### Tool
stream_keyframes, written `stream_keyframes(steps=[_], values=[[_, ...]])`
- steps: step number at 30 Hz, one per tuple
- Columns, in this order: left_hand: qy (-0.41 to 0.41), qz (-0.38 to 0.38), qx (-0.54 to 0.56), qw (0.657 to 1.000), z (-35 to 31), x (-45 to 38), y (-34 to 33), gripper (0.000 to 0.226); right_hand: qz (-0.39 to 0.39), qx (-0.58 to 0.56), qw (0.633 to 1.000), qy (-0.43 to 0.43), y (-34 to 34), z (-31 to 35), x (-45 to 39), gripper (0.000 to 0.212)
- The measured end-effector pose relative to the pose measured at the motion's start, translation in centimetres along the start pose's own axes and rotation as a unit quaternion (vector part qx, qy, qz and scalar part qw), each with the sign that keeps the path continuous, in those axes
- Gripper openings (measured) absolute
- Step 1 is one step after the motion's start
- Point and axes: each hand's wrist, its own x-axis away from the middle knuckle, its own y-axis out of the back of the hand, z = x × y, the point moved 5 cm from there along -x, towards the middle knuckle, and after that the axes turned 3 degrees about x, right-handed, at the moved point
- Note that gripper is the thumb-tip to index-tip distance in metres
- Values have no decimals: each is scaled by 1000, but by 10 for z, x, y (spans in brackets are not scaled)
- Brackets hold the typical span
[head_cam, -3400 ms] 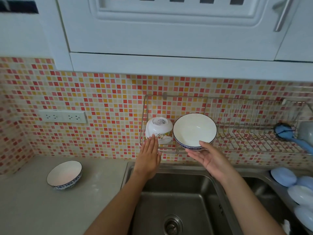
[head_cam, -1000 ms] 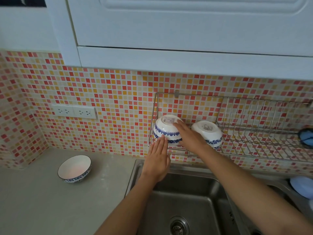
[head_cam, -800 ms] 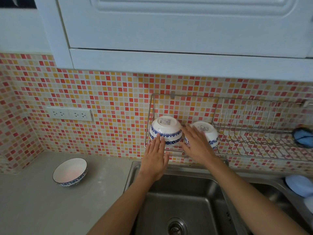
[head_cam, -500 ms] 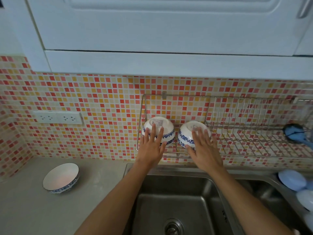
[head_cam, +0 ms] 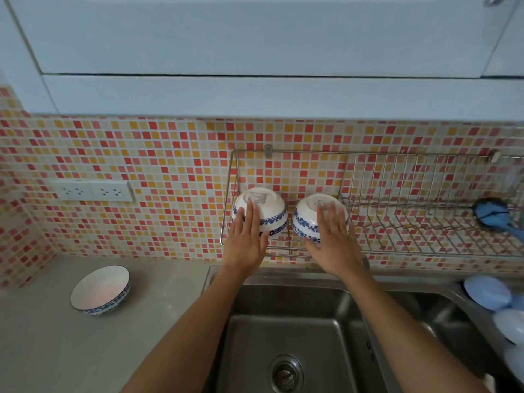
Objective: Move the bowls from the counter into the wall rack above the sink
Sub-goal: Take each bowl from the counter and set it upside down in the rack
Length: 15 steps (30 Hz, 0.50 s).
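hands (head_cam: 245, 239) flat on 2 racked bowls (head_cam: 266, 207)

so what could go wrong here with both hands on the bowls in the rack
1. The two upturned bowls, left bowl and right bowl, sit tilted on the wire rack above the sink; letting go abruptly might let one slide off.
2. They sit close together, so nudging either could knock them together.
3. One bowl remains on the counter.

left bowl (head_cam: 262, 207) base: a small printed label, its text too small to read
right bowl (head_cam: 314, 214) base: a faint mark, unreadable
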Motion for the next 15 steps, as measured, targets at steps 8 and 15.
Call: stream_keyframes(steps=[8, 15], values=[[25, -22, 4, 999, -2, 20, -1, 68, -131, -23, 991, -15, -10, 4, 21, 76], [20, 13, -16, 1000, 6, 80, -5, 64, -218, -56, 974, 12, -41, 16, 64, 66]])
